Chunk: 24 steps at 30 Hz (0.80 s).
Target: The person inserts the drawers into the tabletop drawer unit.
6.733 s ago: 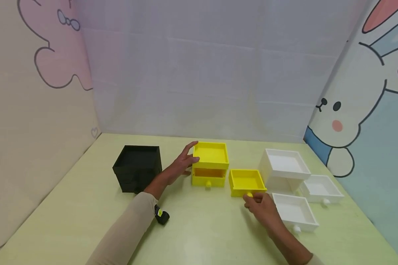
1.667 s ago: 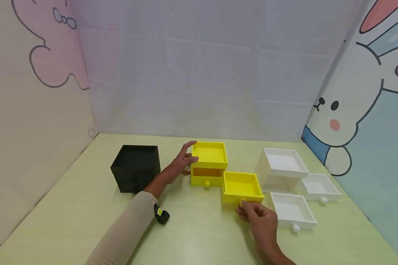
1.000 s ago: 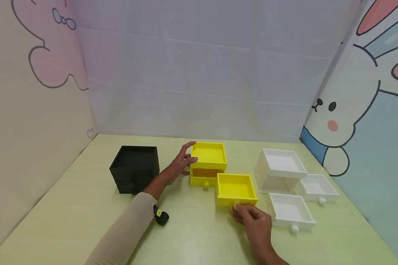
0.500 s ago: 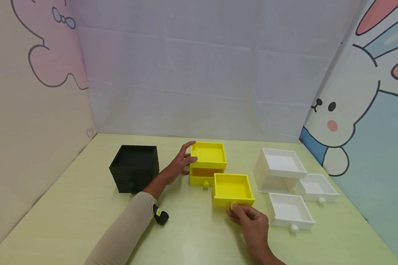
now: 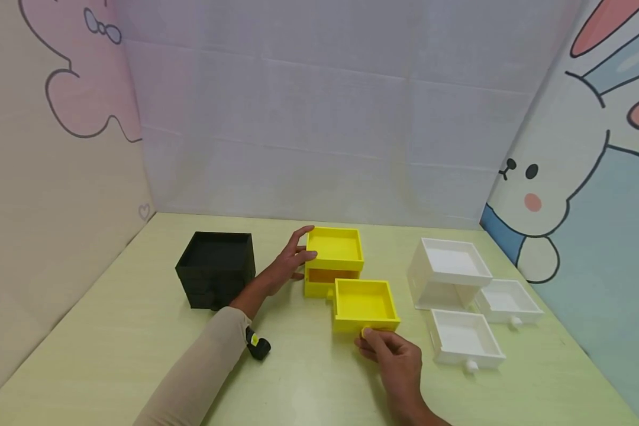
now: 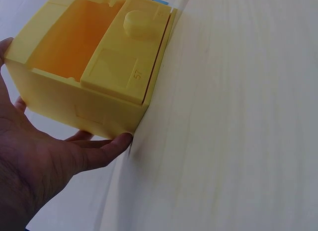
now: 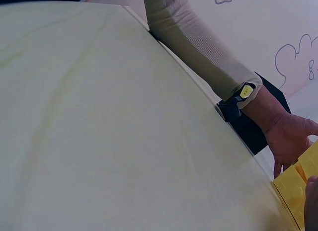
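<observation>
Yellow two-drawer cabinet, upper bay vacant, braced by spread-fingered left hand; yellow drawer, just front-right of it, knob pinched by right hand; seemingly at alignment, next calling for a leftward shift before a straight push.

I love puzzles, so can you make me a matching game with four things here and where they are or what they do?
1. Left hand
2. Right hand
3. Black cabinet
4. White cabinet

A. holds the loose yellow drawer
B. leftmost of the cabinets
C. touches the yellow cabinet
D. has two white drawers near it

Pairs: 1-C, 2-A, 3-B, 4-D
</observation>
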### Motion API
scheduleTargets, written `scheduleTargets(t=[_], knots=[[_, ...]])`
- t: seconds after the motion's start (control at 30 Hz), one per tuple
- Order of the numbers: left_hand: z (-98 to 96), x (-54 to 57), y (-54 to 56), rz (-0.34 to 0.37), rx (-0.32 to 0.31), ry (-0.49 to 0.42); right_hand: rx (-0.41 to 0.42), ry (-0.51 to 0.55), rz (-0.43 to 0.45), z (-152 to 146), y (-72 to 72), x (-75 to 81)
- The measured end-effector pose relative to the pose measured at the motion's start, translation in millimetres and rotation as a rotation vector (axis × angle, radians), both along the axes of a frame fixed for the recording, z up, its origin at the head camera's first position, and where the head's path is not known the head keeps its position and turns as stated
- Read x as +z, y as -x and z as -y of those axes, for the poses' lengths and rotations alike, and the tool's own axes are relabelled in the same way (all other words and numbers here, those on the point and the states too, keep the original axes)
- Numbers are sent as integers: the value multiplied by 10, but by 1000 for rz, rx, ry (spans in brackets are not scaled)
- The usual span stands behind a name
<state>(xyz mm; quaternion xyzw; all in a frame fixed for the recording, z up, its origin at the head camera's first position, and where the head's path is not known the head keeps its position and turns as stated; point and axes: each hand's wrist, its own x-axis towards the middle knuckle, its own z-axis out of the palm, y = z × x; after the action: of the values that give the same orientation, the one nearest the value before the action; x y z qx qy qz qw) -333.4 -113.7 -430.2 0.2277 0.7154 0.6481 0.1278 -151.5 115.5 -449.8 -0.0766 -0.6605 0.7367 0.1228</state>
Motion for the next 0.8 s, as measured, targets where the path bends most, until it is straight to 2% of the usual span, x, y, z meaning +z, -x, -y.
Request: scheduleTargets(t=[0.23, 0.43, 0.8], knots=[[10, 3, 6, -4, -3, 3, -33, 0, 8, 29, 13, -3], [17, -6, 10, -2, 19, 4, -9, -5, -6, 98, 19, -10], [-2, 23, -9, -10, 9, 16, 27, 18, -34, 222, 9, -23]])
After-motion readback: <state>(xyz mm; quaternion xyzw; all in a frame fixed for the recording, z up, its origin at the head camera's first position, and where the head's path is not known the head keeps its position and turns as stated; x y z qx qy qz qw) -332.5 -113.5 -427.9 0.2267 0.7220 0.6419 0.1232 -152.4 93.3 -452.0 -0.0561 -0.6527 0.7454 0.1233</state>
